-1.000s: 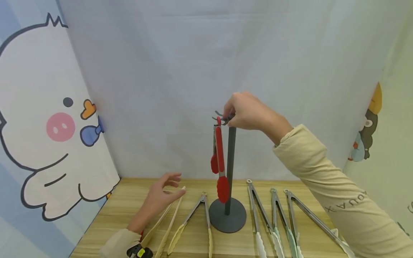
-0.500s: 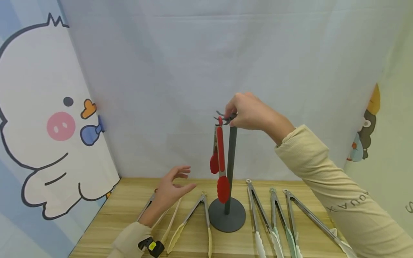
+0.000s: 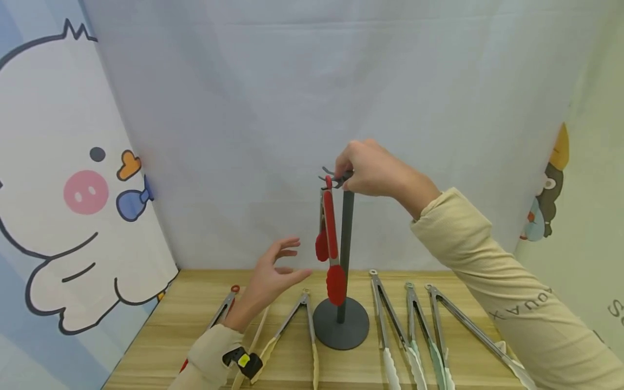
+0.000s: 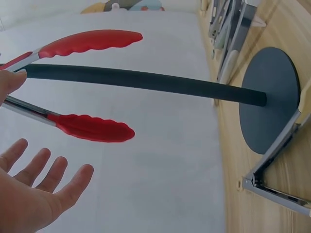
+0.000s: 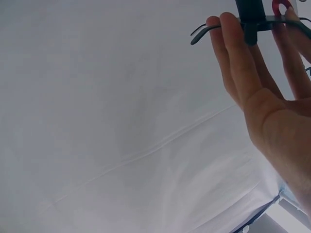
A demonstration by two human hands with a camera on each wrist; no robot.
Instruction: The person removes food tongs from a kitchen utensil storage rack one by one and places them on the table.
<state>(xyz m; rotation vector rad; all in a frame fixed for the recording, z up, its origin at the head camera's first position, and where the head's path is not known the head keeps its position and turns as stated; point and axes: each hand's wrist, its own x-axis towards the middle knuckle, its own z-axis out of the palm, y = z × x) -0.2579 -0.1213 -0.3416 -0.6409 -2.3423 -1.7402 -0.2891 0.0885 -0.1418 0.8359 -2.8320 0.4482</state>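
Note:
Red-tipped tongs [image 3: 331,227] hang by their red loop from a hook of the dark stand [image 3: 347,233], arms slightly spread. My right hand [image 3: 375,169] pinches the hooks at the stand's top, right beside the loop; in the right wrist view its fingers spread around the hook arms [image 5: 257,23]. To the left of the hanging tongs, my left hand [image 3: 275,273] holds nothing, thumb and fingers apart. The left wrist view shows its fingers [image 4: 74,187] below the lower red tip [image 4: 95,127] and the thumb near the tongs' arms; whether the thumb touches cannot be told.
Yellow-tipped tongs [image 3: 304,301] lie left of the stand's round base [image 3: 341,330]. White-tipped tongs [image 3: 382,303], green-tipped tongs [image 3: 414,303] and another pale-tipped pair [image 3: 468,319] lie to its right. My left forearm partly covers red-looped tongs [image 3: 226,303] and wooden tongs [image 3: 257,331].
My left hand has moved right and up toward the hanging tongs, uncovering the red-looped tongs on the table. The right hand stays at the stand's top.

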